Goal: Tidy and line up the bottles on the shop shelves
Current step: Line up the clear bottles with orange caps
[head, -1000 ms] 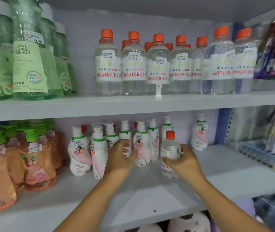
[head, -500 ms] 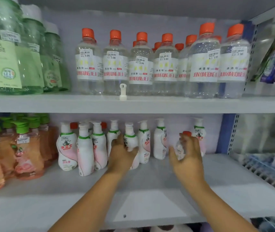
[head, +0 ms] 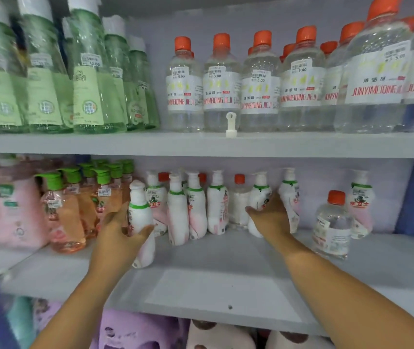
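Observation:
Several white-and-pink pump bottles [head: 197, 210] stand in a loose cluster at the back of the lower shelf [head: 226, 280]. My left hand [head: 122, 235] grips one white pump bottle [head: 139, 212] in front of the cluster's left end. My right hand [head: 271, 217] holds another white pump bottle [head: 260, 195], and a tilted pump bottle [head: 289, 195] leans just right of it. A clear orange-capped bottle [head: 331, 222] stands alone to the right, with a further pump bottle [head: 360, 197] behind it. One small clear orange-capped bottle [head: 238, 200] sits among the white ones.
The upper shelf [head: 200, 144] carries a row of clear orange-capped bottles [head: 258, 86], green bottles [head: 90, 91] at left and a white clip [head: 231, 124] at its edge. Orange soap bottles [head: 67, 217] and pink pouches [head: 7, 212] crowd the lower left. Plush items [head: 138, 331] lie below.
My right hand let go of the clear orange-capped bottle, which now stands at right, and took a white pump bottle. My left hand drew a pump bottle forward and left.

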Tool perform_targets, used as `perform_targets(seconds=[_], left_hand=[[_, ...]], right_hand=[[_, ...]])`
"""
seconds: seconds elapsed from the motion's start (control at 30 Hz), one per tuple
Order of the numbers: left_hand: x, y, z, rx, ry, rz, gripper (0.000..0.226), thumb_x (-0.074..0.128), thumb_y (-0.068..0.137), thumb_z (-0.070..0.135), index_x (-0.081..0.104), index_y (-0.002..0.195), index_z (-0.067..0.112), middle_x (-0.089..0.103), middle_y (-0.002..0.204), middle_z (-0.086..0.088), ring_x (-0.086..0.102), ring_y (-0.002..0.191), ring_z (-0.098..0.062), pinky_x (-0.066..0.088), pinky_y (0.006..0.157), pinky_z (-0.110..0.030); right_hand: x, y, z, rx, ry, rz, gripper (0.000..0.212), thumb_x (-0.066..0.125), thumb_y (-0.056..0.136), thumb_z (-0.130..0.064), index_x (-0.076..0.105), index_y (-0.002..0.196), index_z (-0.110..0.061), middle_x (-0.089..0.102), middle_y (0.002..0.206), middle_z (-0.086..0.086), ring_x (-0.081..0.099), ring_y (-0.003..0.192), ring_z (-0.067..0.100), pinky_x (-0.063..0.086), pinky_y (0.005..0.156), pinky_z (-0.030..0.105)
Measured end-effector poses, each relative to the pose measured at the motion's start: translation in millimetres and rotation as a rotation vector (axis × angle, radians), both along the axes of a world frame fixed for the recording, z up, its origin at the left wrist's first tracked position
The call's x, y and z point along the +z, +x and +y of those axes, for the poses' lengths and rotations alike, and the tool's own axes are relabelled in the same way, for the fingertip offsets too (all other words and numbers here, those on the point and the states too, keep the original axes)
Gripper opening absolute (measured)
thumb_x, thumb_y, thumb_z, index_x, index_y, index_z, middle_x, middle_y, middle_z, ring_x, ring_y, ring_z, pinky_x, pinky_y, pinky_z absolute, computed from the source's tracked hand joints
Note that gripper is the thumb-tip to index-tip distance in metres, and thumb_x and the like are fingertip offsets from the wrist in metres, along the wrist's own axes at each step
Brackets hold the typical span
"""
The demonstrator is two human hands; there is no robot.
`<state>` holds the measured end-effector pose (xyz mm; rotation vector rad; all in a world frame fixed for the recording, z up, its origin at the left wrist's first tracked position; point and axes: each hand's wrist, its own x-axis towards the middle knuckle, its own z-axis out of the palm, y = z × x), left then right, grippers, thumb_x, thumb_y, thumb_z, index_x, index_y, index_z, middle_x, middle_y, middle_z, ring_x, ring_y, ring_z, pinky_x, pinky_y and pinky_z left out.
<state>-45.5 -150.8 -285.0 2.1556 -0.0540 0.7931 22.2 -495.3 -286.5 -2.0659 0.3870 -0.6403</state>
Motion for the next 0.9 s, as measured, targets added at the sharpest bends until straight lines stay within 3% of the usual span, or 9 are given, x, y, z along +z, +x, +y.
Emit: perform_targets(seconds=[0.1, 0.27, 0.33, 0.4, 0.57, 0.63, 0.7, 0.77, 0.9], left_hand=[[-5.6, 13.3, 9.1, -0.027, -0.026, -0.016, 0.067, 0.084, 0.084, 0.026, 0.053, 0.143, 0.025, 0.062, 0.12, -0.011, 0.062, 0.083, -0.021, 0.047, 0.074, -0.033], [-0.7, 12.2, -8.9, 0.074, -0.059, -0.074, 0.077, 0.088, 0.079, 0.026, 0.049, 0.144, 0.015, 0.05, 0.139, -0.018, 0.051, 0.124, -0.036, 0.048, 0.101, -0.047], [4.9, 3.9, -33.9, 0.089, 0.023, -0.322, 0.055, 0.084, 0.081, 0.034, 0.055, 0.125, 0.017, 0.054, 0.126, -0.009, 0.051, 0.119, -0.026, 0.044, 0.099, -0.036], [13.2, 3.8, -72.6, -0.167, 0.008, -0.395, 0.037, 0.077, 0.084, 0.035, 0.058, 0.114, 0.024, 0.055, 0.113, 0.006, 0.054, 0.105, -0.007, 0.043, 0.092, -0.018], [30.7, 41.3, -179.3, -0.492, -0.044, -0.07, 0.053, 0.077, 0.089, 0.025, 0.056, 0.137, 0.016, 0.054, 0.128, 0.005, 0.057, 0.116, -0.014, 0.04, 0.095, -0.018], [36.0, 62.4, -211.9, -0.489, -0.037, -0.011, 0.065, 0.074, 0.091, 0.026, 0.046, 0.148, 0.012, 0.048, 0.135, 0.004, 0.049, 0.126, -0.013, 0.03, 0.098, -0.012], [43.3, 81.7, -236.9, -0.443, 0.042, 0.037, 0.075, 0.07, 0.094, 0.028, 0.033, 0.155, 0.006, 0.043, 0.149, -0.01, 0.042, 0.14, -0.023, 0.032, 0.11, -0.023], [47.9, 96.7, -256.0, -0.329, 0.195, 0.063, 0.082, 0.063, 0.099, 0.031, 0.017, 0.161, 0.003, 0.03, 0.162, -0.018, 0.028, 0.151, -0.031, 0.023, 0.123, -0.036], [50.5, 119.0, -272.5, -0.128, 0.455, 0.207, 0.087, 0.054, 0.104, 0.037, 0.001, 0.161, -0.002, 0.026, 0.162, -0.026, 0.031, 0.149, -0.036, 0.024, 0.123, -0.041]], right_hand=[[-5.9, -7.7, -0.7, -0.022, -0.002, -0.106, 0.049, 0.085, 0.077, -0.035, 0.05, 0.106, -0.017, 0.059, 0.092, -0.005, 0.061, 0.088, 0.021, 0.043, 0.07, 0.03], [-3.7, -31.3, -23.9, -0.169, -0.001, -0.218, 0.052, 0.085, 0.074, -0.03, 0.054, 0.114, -0.014, 0.063, 0.099, -0.002, 0.06, 0.088, 0.021, 0.044, 0.074, 0.029], [-3.4, -37.2, -29.0, -0.226, -0.025, -0.19, 0.055, 0.085, 0.074, -0.027, 0.053, 0.116, -0.01, 0.065, 0.106, 0.007, 0.063, 0.093, 0.028, 0.045, 0.075, 0.032], [-3.8, -41.1, -29.3, -0.23, -0.029, -0.151, 0.057, 0.084, 0.077, -0.024, 0.051, 0.12, -0.005, 0.065, 0.113, 0.016, 0.065, 0.102, 0.035, 0.051, 0.081, 0.038], [-0.1, -66.5, -18.9, -0.124, -0.014, -0.01, 0.08, 0.078, 0.085, -0.029, 0.034, 0.146, -0.001, 0.054, 0.138, 0.02, 0.053, 0.129, 0.039, 0.047, 0.102, 0.044], [-2.2, -90.8, -17.5, -0.071, 0.002, -0.086, 0.059, 0.077, 0.086, -0.029, 0.047, 0.137, -0.021, 0.061, 0.127, 0.001, 0.059, 0.122, 0.027, 0.049, 0.092, 0.03], [1.2, -121.4, -28.7, -0.068, 0.045, -0.266, 0.046, 0.077, 0.087, -0.025, 0.05, 0.121, -0.04, 0.063, 0.108, -0.019, 0.066, 0.097, 0.004, 0.047, 0.074, 0.012], [8.7, -147.7, -52.7, -0.151, -0.035, -0.403, 0.041, 0.075, 0.088, -0.027, 0.056, 0.122, -0.038, 0.062, 0.107, -0.02, 0.064, 0.091, -0.001, 0.046, 0.069, 0.006], [8.1, -159.3, -96.3, -0.232, -0.093, -0.326, 0.06, 0.081, 0.085, -0.026, 0.054, 0.138, -0.017, 0.052, 0.127, 0.0, 0.059, 0.11, 0.017, 0.051, 0.095, 0.033]])
